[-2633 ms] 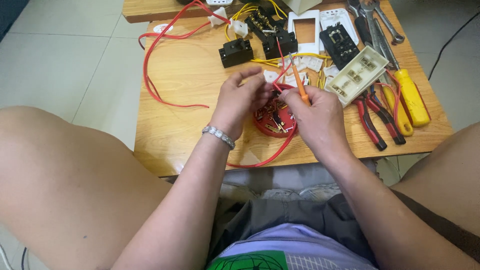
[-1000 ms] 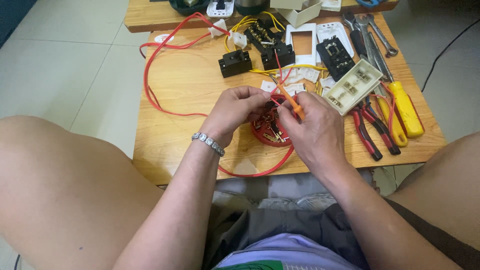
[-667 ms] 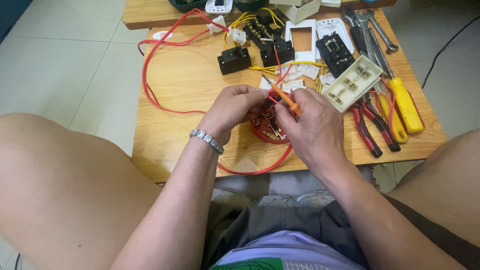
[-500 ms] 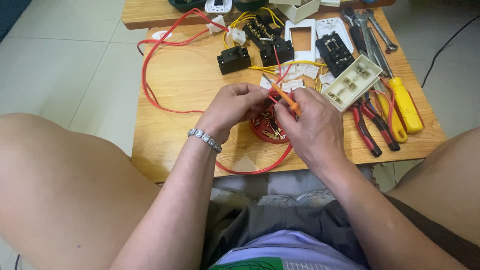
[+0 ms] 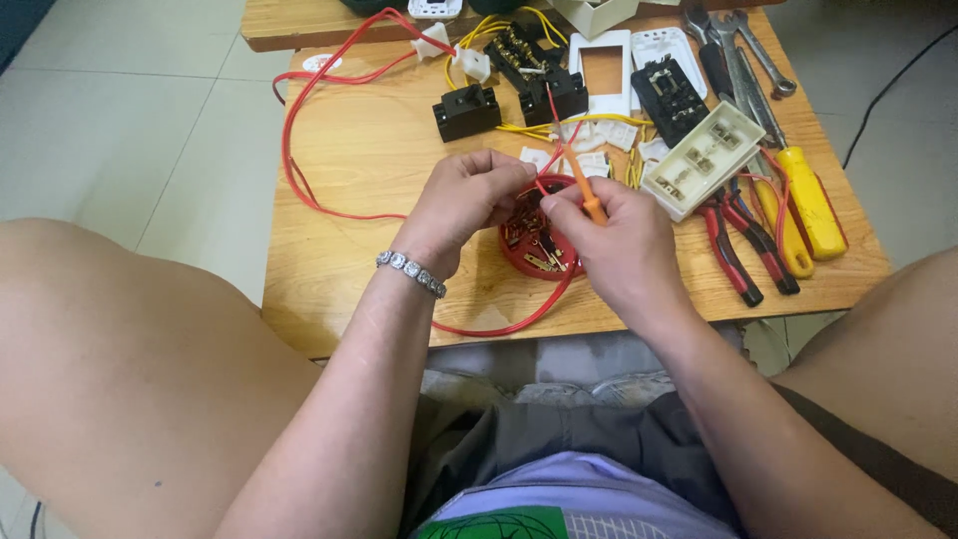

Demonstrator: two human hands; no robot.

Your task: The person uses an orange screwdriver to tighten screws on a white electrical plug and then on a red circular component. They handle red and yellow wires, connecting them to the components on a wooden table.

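Head view: you sit over a low wooden table (image 5: 349, 170) on a pale tiled floor (image 5: 130, 100), knees on either side. Your left hand (image 5: 469, 200) pinches the end of a red wire (image 5: 299, 150) that loops across the tabletop. Your right hand (image 5: 619, 245) grips a small orange screwdriver (image 5: 589, 200), its tip at that wire end. Just below the hands sits a red dish of brass parts (image 5: 534, 250). Pliers (image 5: 733, 245), wrenches (image 5: 748, 50) and black switch modules (image 5: 467, 110) lie beyond.

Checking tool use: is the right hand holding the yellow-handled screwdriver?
No, the right hand grips a thin orange-handled tool; the yellow-handled screwdriver lies on the table.
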